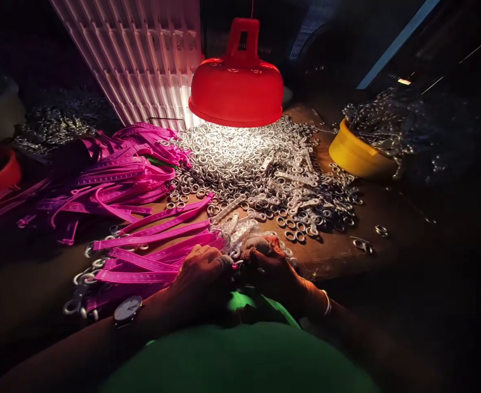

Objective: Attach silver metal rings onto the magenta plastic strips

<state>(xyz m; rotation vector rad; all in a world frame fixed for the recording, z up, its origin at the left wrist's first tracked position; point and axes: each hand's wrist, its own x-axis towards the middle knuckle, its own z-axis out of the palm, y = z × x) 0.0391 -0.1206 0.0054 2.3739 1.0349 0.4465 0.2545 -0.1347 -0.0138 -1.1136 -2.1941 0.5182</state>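
Note:
Close to the table's front edge, my left hand is closed, its thumb wrapped in a pale covering. A sliver of pink strap shows at its fingertips. My right hand is closed too and almost meets the left; pale wrapping covers a finger. A small silvery edge shows between the hands, but what the right fingers grip is hidden. Left of my hands lie several pink straps with metal rings at their outer ends. Short clear, whitish strips lie just beyond my fingers.
A red lamp hangs over a heap of metal rings. More pink straps are piled at left, before a ribbed white panel. A yellow tub of chains stands right; a red bowl sits far left.

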